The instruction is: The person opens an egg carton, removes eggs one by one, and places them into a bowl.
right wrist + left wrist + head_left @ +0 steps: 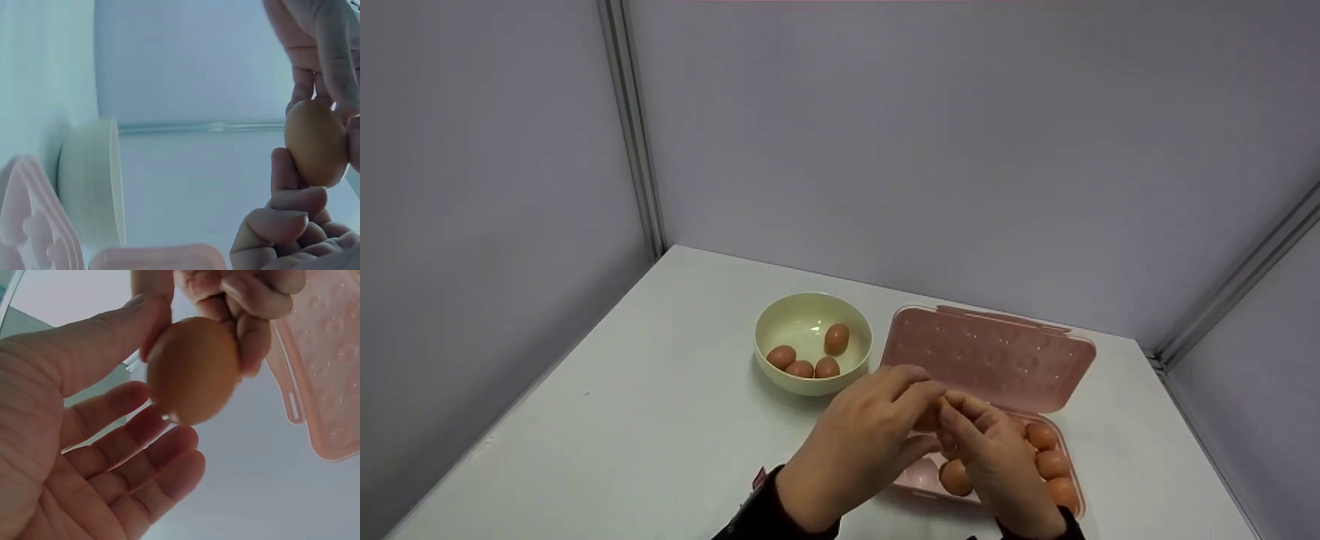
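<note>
In the left wrist view, an upright brown egg [194, 371] sits between both hands. My right hand [997, 457] pinches it between its fingertips, seen from close by in the right wrist view. My left hand [870, 427] comes in from the other side, its fingers extended loosely and their tips at the egg's lower edge, the thumb opposite. Under the hands lies a pink egg box [1078, 480] with several brown eggs [1054, 465] in its cups. The hands hide part of the box in the head view.
A pale green bowl [814, 384] stands left of the box with several brown eggs [837, 340] inside. The raised pink lid [986, 356] leans back behind the box. Grey panels [885, 150] wall in the white table [660, 420] at the back and sides.
</note>
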Demonstrator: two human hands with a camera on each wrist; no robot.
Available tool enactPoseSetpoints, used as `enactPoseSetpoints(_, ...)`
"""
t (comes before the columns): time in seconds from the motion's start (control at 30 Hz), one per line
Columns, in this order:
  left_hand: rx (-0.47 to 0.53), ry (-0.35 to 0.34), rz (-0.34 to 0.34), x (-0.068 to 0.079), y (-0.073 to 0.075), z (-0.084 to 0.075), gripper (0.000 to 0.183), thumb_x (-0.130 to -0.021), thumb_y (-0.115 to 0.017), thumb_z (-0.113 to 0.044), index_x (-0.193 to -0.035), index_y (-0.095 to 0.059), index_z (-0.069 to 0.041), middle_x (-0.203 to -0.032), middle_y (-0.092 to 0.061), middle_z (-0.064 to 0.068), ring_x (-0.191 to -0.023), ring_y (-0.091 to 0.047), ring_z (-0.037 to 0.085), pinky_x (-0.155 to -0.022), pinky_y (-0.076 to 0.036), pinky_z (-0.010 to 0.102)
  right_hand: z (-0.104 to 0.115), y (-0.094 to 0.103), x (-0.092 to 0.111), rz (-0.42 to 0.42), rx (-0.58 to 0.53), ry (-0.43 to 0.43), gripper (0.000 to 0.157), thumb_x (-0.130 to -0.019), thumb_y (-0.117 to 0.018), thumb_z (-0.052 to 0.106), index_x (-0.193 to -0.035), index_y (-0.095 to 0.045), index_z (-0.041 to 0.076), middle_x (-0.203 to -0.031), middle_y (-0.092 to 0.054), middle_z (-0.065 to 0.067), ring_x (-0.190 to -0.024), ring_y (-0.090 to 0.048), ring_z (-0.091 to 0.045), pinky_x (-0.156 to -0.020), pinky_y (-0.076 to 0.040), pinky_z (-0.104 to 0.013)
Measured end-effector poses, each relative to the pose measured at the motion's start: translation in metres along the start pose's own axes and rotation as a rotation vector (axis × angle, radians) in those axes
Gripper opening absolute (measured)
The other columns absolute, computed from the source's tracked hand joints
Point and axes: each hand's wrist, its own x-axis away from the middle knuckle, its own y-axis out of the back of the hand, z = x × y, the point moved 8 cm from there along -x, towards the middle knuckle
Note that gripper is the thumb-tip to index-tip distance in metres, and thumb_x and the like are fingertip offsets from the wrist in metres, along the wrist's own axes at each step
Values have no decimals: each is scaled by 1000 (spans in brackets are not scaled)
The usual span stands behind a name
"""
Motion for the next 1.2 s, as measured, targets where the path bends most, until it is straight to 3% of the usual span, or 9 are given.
enactPoseSetpoints(0.17, 13, -32, -47, 0, 2, -4, 42, -82, -93, -25, -117, -74, -15, -109, -71, -4, -97, -69, 10, -86, -57, 22, 1, -6, 5, 112, -135, -22, 32, -114, -51, 30, -137, -66, 13, -125, -74, 1, -113, -66, -15, -102, -56, -28)
enactPoseSetpoints(0.37, -10, -25, -34, 1, 2, -5, 42, -83, -94, -24, -119, -74, -16, -110, -72, -6, -96, -68, 7, -84, -57, 19, 5, -11, 7, 198, -207, 16, 33, -117, -43, 28, -132, -70, 16, -124, -77, 2, -110, -70, -11, -102, -57, -27)
enactPoseSetpoints(0.73, -46, -22, -23, 3, 0, -7, 38, -86, -91, -20, -120, -73, -17, -111, -72, -6, -98, -68, 7, -86, -56, 16, 2, -8, 8, 166, -236, -21, 32, -116, -45, 32, -128, -71, 16, -116, -77, 3, -104, -69, -11, -102, -57, -27)
enactPoseSetpoints(1.2, -71, -23, -17, 1, -1, -9, 35, -87, -89, -15, -118, -73, -16, -109, -72, -6, -97, -68, 6, -85, -56, 16, 4, -10, 8, 196, -245, 6, 35, -117, -41, 34, -116, -74, 20, -105, -74, 8, -97, -66, -8, -96, -55, -26)
